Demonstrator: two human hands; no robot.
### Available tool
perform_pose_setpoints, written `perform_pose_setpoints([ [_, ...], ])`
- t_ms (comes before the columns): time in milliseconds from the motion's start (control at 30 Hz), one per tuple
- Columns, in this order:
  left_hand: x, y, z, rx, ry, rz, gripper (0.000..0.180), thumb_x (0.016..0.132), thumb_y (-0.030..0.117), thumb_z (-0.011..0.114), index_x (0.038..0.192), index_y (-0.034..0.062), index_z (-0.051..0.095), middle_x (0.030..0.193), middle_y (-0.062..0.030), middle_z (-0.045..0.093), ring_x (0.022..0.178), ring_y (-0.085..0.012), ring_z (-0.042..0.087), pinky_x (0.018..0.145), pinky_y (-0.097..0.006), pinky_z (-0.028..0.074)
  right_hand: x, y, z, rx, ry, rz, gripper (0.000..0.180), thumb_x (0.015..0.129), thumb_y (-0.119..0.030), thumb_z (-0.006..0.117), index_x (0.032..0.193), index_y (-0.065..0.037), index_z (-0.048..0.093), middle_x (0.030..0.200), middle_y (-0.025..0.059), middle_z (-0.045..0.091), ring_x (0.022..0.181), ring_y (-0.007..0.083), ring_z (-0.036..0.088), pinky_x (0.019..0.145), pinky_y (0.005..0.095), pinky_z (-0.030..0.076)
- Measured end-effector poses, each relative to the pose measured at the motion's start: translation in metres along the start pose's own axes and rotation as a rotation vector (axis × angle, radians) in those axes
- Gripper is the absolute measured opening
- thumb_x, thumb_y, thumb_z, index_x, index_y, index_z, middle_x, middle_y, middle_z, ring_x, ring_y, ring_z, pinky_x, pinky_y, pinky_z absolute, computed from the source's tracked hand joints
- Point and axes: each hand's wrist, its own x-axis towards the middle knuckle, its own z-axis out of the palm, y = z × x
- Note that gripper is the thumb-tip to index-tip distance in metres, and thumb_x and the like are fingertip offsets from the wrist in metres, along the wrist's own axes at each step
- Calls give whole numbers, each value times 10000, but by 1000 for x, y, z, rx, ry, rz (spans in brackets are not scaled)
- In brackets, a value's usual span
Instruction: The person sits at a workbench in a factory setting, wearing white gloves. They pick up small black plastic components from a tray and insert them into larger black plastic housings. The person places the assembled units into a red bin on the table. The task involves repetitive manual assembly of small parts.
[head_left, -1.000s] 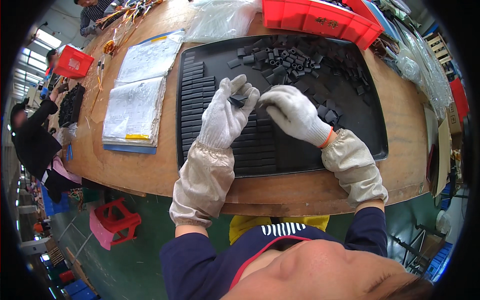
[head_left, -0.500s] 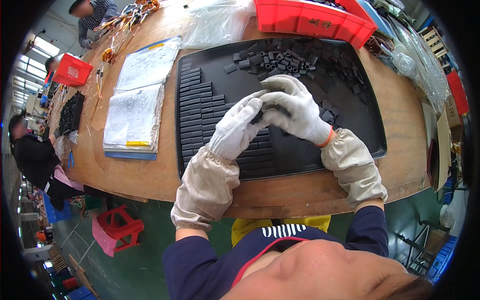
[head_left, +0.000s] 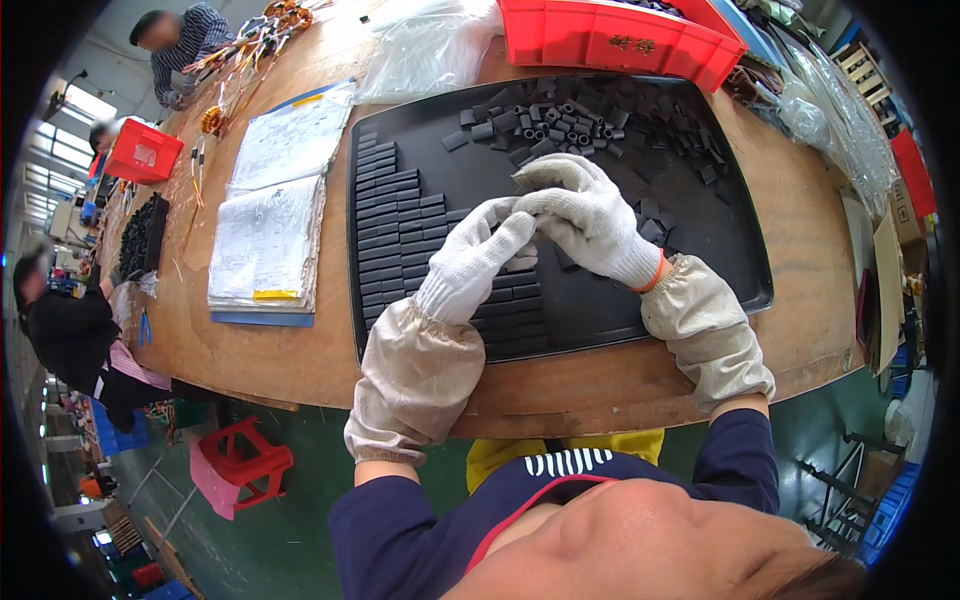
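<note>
A black tray (head_left: 610,312) holds rows of short black tubes (head_left: 395,240) laid side by side on its left, with a loose heap of similar tubes (head_left: 560,128) at its far side. My left hand (head_left: 470,260), in a white glove, is closed over the ends of the rows. Its fingertips meet those of my right hand (head_left: 590,220), also gloved, above the tray's middle. Both hands are pinched together; whatever is between the fingers is hidden by the gloves. Several flat black pieces (head_left: 655,225) lie just beyond my right wrist.
Stapled papers (head_left: 265,235) lie left of the tray. Behind it are clear plastic bags (head_left: 425,60) and a red bin (head_left: 620,40). Wires (head_left: 240,60) and a dark box of parts (head_left: 145,235) sit at far left, near other people. A red stool (head_left: 245,465) stands on the floor.
My left fingers have shifted slightly and now meet my right fingertips more closely. A dark piece visible between the hands earlier is no longer seen. The view has shifted a little.
</note>
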Motion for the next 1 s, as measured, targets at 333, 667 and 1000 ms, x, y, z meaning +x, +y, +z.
perform_pose_setpoints([
  [333, -1, 5, -2, -5, 107, -12, 386, 1032, 303, 633, 1299, 26, 613, 986, -18, 648, 850, -87, 608, 778, -247, 534, -8, 61, -31, -664, 52, 275, 243, 842, -198, 730, 1074, -151, 673, 985, 76, 684, 960, 316, 655, 847, 433, 507],
  [667, 1, 2, -8, 50, 146, 36, 364, 991, 274, 699, 1252, 25, 644, 994, -8, 653, 859, -57, 593, 772, -239, 526, -15, 79, -39, -738, 0, 431, 242, 867, -217, 701, 1088, -120, 685, 992, 117, 694, 936, 303, 668, 837, 429, 521],
  [1000, -1, 8, 0, 380, 199, 85, 367, 987, 255, 691, 1270, 24, 662, 1030, -21, 698, 850, -51, 604, 727, -224, 515, 2, 6, -16, 596, -150, 426, 230, 977, -2, 612, 1188, -35, 695, 1112, 42, 683, 1025, 109, 624, 886, 277, 515],
])
